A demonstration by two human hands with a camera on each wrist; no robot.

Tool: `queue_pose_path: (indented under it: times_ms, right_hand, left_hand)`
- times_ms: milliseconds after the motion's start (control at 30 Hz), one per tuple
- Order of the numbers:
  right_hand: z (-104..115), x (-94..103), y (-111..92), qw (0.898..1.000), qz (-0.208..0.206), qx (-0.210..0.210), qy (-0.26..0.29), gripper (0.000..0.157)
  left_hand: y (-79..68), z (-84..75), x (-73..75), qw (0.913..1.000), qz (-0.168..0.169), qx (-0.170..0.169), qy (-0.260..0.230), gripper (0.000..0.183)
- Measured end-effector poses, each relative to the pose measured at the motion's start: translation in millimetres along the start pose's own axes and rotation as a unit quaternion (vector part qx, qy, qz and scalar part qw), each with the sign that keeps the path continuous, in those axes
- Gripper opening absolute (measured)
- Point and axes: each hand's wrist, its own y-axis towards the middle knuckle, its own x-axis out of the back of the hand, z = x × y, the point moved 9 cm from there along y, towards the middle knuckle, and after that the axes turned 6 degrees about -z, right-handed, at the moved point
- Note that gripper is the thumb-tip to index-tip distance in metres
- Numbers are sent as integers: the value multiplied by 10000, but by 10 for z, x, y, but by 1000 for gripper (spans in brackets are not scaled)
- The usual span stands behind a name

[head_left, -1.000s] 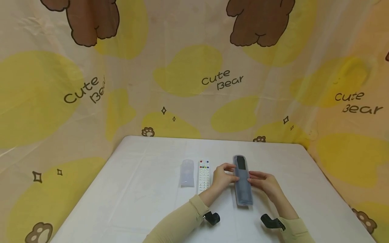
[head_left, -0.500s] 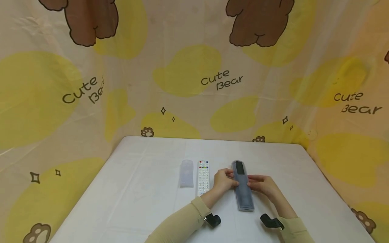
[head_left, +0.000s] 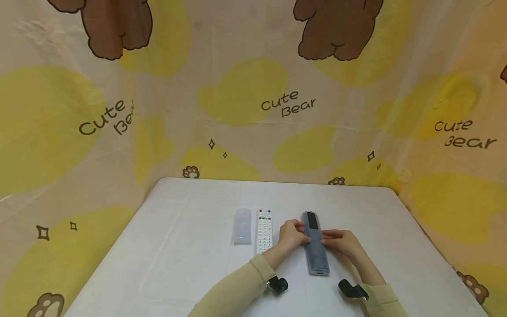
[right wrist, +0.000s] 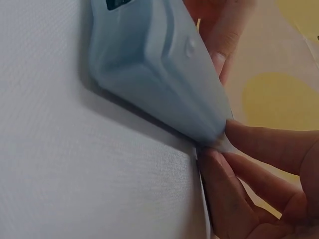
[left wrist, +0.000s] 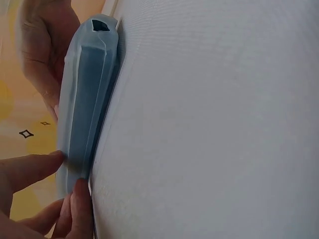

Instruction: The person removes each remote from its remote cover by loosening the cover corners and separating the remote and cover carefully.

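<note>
A dark remote control (head_left: 317,248) in a translucent, bluish-grey sleeve lies lengthwise between the two hands, right at the tabletop. My left hand (head_left: 292,235) pinches its left edge with thumb and fingers. From the opposite side, my right hand (head_left: 346,244) holds the right edge the same way. The left wrist view shows the sleeve's near end (left wrist: 92,37) with a small opening in it. In the right wrist view, thumb and fingertips (right wrist: 217,162) grip the sleeve's lower edge, close to the white surface.
To the left lies a white remote control (head_left: 264,231) with coloured buttons, its near end partly hidden by my left forearm. Beside it is a flat translucent sleeve (head_left: 243,226). The white table (head_left: 190,246) backs onto a patterned curtain (head_left: 237,92).
Both hands have brought the sleeved remote control down and slightly nearer to me, mostly in the first half second. Since then it has barely moved.
</note>
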Motion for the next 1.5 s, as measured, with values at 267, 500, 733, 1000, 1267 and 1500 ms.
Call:
queue_pose_path:
  times_ms: [267, 500, 733, 1000, 1267, 1500]
  right_hand:
    - [-24, 30, -20, 9994, -171, -29, -290, 50]
    - [26, 26, -35, 9990, -167, 112, -401, 49]
    - [26, -2, -17, 9987, -173, 105, -475, 48]
    - [9, -11, -17, 9985, -191, 108, -496, 47]
    - [32, -10, -29, 9989, -126, 163, -416, 47]
    - [-25, 18, -10, 9996, -180, 34, -220, 48]
  left_hand:
    - [112, 14, 25, 9995, 199, 252, 26, 37]
    - [290, 6, 55, 9992, 135, 362, 132, 38]
    - [412, 35, 41, 9987, -30, 513, 37, 40]
    - [442, 42, -6, 9972, -149, 589, 443, 41]
    - [453, 24, -34, 9973, -195, 521, 483, 33]
    - [447, -36, -37, 9988, -252, 343, 261, 32]
